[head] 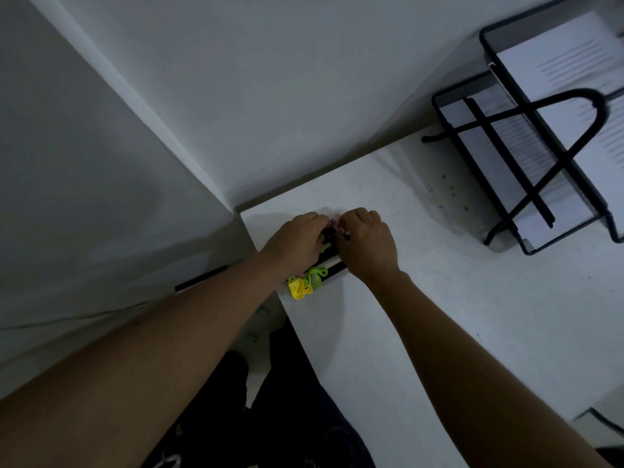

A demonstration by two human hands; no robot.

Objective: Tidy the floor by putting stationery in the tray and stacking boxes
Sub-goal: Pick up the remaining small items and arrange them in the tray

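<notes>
Both my hands meet over a small black tray (pixel 332 265) near the left corner of a white table (pixel 456 298). My left hand (pixel 297 239) and my right hand (pixel 366 243) pinch small stationery pieces (pixel 334 222) between their fingertips; the pieces are pinkish and dark, and mostly hidden. A yellow clip-like item (pixel 299 288) and a green one (pixel 315 275) lie at the tray's near end. I cannot tell which hand carries the weight of the held pieces.
A black wire-mesh paper tray (pixel 526 157) with white sheets stands at the table's far right. White walls meet in a corner behind the table. The table's left edge drops to a dark floor by my legs (pixel 287 417).
</notes>
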